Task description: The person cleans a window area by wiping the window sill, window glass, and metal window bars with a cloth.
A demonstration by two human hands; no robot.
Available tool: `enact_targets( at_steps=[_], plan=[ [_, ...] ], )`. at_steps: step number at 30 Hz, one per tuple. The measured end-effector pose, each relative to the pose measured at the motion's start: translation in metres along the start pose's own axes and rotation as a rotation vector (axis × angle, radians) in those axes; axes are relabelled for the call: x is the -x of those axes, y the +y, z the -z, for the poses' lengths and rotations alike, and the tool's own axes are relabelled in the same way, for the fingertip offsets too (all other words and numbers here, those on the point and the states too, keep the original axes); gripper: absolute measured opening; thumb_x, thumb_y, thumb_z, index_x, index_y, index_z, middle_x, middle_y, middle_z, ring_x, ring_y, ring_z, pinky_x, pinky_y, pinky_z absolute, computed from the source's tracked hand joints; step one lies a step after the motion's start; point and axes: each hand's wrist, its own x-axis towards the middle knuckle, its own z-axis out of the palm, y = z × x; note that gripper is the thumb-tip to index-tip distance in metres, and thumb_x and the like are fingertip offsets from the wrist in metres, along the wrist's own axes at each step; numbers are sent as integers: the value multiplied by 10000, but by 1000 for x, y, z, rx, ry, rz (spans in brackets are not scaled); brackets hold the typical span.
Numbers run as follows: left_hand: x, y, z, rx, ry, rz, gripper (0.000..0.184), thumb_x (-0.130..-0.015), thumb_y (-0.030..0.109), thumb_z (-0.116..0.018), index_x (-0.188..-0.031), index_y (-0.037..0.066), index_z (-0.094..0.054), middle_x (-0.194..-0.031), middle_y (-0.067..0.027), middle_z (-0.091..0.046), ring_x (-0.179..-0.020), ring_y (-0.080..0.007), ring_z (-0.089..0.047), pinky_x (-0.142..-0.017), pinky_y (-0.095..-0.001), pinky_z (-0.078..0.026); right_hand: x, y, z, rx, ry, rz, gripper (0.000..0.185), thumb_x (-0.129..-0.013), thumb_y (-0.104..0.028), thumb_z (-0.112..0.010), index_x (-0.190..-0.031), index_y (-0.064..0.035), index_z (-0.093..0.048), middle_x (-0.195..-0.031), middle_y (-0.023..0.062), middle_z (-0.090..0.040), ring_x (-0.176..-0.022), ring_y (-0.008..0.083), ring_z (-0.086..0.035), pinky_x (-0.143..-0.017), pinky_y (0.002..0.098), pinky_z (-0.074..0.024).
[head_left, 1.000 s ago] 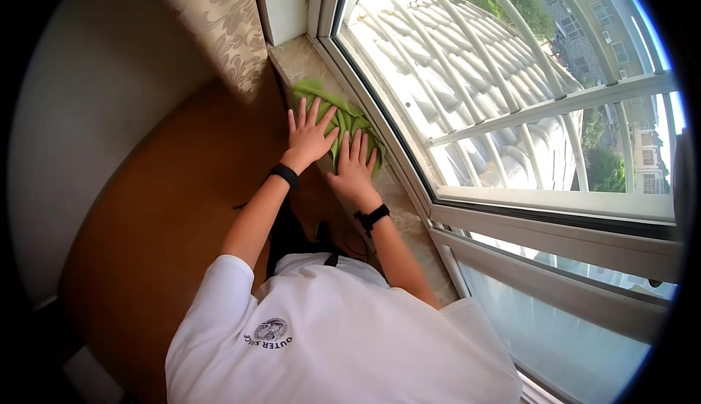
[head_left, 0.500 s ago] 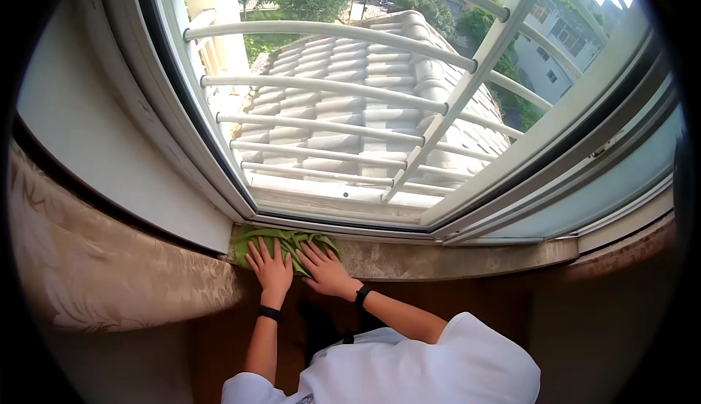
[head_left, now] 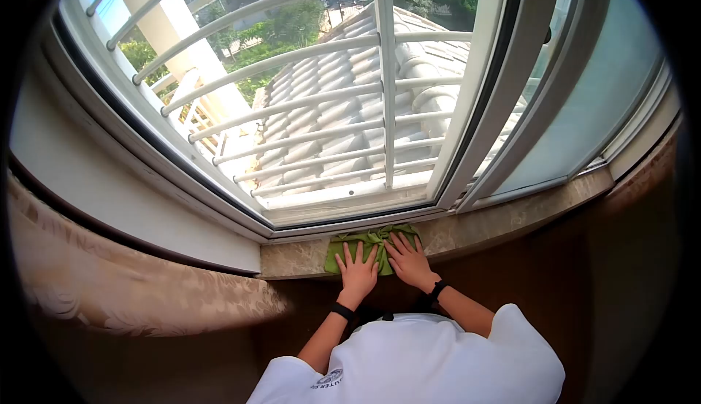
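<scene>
A crumpled green cloth (head_left: 384, 259) lies on the marbled stone windowsill (head_left: 489, 227). My left hand (head_left: 358, 274) rests flat on its left part, fingers spread. On the right part, my right hand (head_left: 410, 265) presses down the same way, its fingers stretched toward the window frame. Both hands are open, side by side, with bunched folds of cloth between them. Whatever is under the palms and cloth is hidden.
Just beyond the sill is the white window frame (head_left: 350, 223), with white bars (head_left: 314, 116) outside it. A frosted sliding pane (head_left: 577, 112) stands at right. A patterned curtain (head_left: 146, 287) hangs at left, close to the sill's left end.
Both hands and the cloth have slid to the right along the sill, away from its left corner. My view has turned, so the window appears shifted. The hands stay flat on the cloth.
</scene>
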Motion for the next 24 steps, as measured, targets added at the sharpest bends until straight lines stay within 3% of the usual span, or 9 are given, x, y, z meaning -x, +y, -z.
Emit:
enact_targets(
  at_steps=[3,6,8,12,15,18,24],
  plan=[
    [-8,22,-8,-39,23,-90,582,-1079,397,-506,-1642,359,-363,-1681,-154,-343,-1565,-547,-130,-1185,-790,-95,26,39,25,21,16,-86,526,-1070,-350,-517,-1584,-253,-464,-1668,104,-377,-1563,325,-306,-1241,686,-162],
    [-25,49,-20,-16,23,-187,598,-1080,379,-505,-1653,346,-339,-1675,-167,-352,-1509,-567,-251,-1160,-811,-136,38,68,43,38,8,-268,518,-1074,-371,-514,-1582,-281,-469,-1678,100,-364,-1582,323,-271,-1216,754,-114],
    [-45,68,-36,15,73,-249,592,-1069,375,-516,-1639,314,-371,-1663,-167,-373,-1457,-570,-337,-1141,-823,-164,33,71,38,84,12,-352,522,-1072,-380,-516,-1582,-278,-469,-1679,103,-363,-1583,325,-270,-1230,730,-128],
    [-66,91,-54,-55,-3,-227,573,-1056,391,-526,-1608,276,-427,-1671,-166,-358,-1459,-575,-335,-1145,-823,-145,36,75,11,226,72,-358,529,-1070,-405,-513,-1581,-277,-469,-1680,109,-363,-1585,337,-264,-1257,674,-156],
    [-63,92,-53,-53,-44,-197,592,-1062,408,-507,-1631,303,-384,-1683,-173,-332,-1465,-583,-325,-1136,-839,-117,61,102,16,-53,76,-164,561,-1077,-420,-490,-1611,-262,-423,-1698,134,-321,-1587,372,-245,-1263,668,-135],
    [-55,98,-48,-38,23,-205,601,-1070,429,-484,-1648,333,-349,-1689,-168,-317,-1458,-583,-321,-1123,-857,-90,75,119,52,14,14,-262,574,-1080,-432,-469,-1623,-254,-407,-1705,136,-311,-1590,378,-238,-1263,666,-137],
    [-61,117,-40,-44,-53,-104,608,-1076,446,-474,-1656,334,-328,-1684,-207,-307,-1472,-603,-290,-1129,-851,-88,51,107,51,94,-2,-376,564,-1073,-406,-473,-1611,-242,-431,-1692,133,-344,-1585,370,-258,-1266,656,-158]
  ],
)
